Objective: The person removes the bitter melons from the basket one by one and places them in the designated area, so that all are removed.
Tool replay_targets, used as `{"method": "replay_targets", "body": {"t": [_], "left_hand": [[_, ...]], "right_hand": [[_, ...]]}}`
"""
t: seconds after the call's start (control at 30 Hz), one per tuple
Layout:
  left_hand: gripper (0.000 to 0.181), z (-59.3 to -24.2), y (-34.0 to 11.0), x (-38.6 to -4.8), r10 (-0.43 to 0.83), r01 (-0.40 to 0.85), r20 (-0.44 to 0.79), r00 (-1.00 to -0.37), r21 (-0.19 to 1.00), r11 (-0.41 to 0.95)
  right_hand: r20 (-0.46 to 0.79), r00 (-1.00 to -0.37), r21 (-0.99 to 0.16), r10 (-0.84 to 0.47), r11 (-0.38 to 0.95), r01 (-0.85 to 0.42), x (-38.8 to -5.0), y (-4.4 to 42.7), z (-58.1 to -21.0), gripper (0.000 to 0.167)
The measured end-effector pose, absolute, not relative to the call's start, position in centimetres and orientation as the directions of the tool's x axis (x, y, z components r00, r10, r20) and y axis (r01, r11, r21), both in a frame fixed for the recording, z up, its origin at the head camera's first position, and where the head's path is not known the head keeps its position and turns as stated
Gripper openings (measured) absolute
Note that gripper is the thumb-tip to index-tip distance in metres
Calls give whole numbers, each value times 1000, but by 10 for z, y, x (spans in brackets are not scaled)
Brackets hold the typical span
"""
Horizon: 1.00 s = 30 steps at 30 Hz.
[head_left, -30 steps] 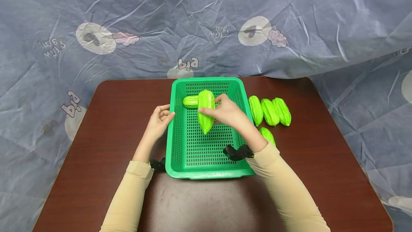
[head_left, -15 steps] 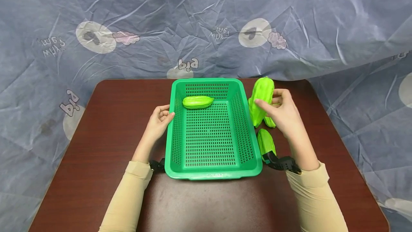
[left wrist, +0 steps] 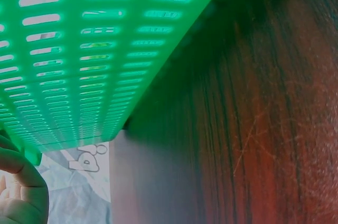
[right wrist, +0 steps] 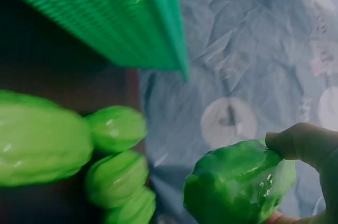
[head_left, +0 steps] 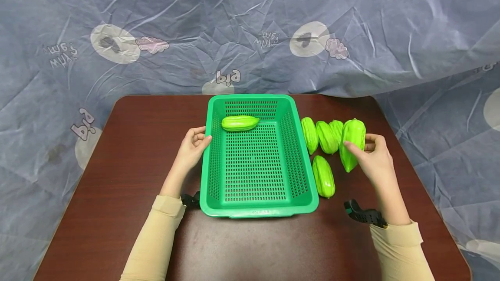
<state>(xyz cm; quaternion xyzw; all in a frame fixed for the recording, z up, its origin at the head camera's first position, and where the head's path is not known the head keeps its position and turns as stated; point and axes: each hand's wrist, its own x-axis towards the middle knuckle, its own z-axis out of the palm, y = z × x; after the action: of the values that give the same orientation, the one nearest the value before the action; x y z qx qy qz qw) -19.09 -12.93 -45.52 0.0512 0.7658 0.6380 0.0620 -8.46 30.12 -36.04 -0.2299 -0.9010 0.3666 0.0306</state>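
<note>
My right hand grips a light green, ribbed bitter melon, pointed end down, right of the basket. In the right wrist view, thumb and fingers pinch this bitter melon from the side. My left hand holds the left rim of a green plastic basket, its thumb over the edge. The left wrist view shows the slotted basket wall with curled fingers beside it. One bitter melon lies crosswise at the back of the basket.
Several bitter melons lie on the table right of the basket: three in a row, such as the middle one, and one nearer melon. The brown table meets a grey printed cloth behind.
My right hand has carried the bitter melon from above the basket out over its right rim, past the row of melons. My left hand stays at the left rim.
</note>
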Motion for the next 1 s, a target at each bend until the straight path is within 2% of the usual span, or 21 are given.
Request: {"method": "replay_targets", "body": {"t": [0.3, 0.6, 0.87, 1.0], "left_hand": [[49, -456, -130, -189, 155, 11, -19, -988, 982, 187], [50, -456, -130, -188, 164, 0, -33, -986, 980, 197], [51, -455, -131, -189, 162, 1, -32, -986, 980, 198], [51, -454, -131, -190, 158, -3, -34, -987, 981, 194]], "right_hand": [[-205, -899, -586, 388, 687, 430, -83, 326, -399, 82], [-364, -874, -523, 322, 706, 478, -79, 339, -431, 91], [-462, -842, -488, 279, 712, 504, -79, 343, -438, 97], [-472, -841, -486, 264, 717, 499, -79, 342, -436, 98]]}}
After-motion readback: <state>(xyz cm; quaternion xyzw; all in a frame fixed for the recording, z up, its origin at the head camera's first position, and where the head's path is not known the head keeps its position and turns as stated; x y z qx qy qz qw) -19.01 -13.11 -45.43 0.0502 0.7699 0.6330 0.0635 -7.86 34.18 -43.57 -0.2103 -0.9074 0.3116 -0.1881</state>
